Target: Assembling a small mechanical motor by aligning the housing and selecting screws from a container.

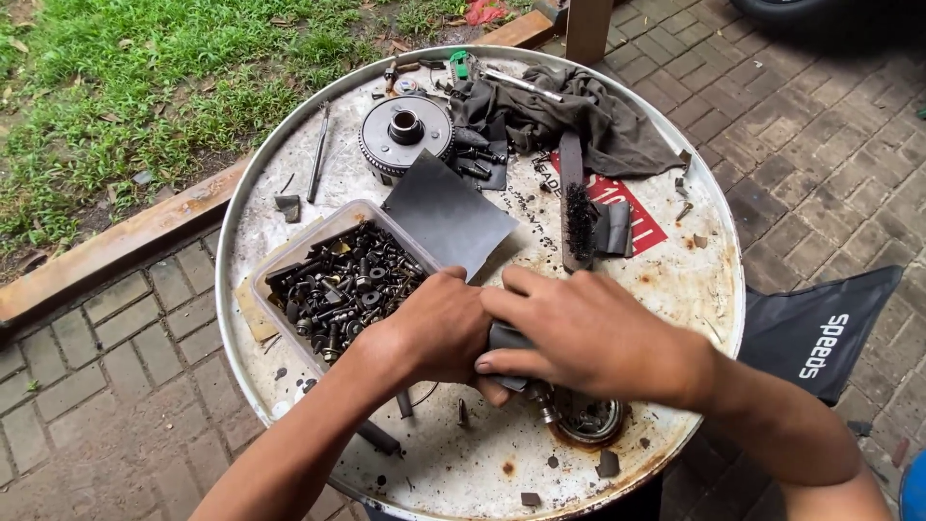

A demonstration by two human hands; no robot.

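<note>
Both my hands meet over the near part of a round metal drum top (675,280). My left hand (439,328) and my right hand (579,333) are wrapped together around a small dark piece of abrasive sheet (503,340) folded over something I cannot see. Just below them lies a round metal part (586,417) with a shiny ring. A larger sheet of dark sandpaper (446,214) lies flat just beyond my hands.
A clear plastic tub (333,280) full of dark bolts and nuts stands at the left. A round clutch-like hub (405,133), a grey rag (579,116), a wire brush (577,207) and a thin rod (318,154) lie farther back. Grass is at far left, brick paving around.
</note>
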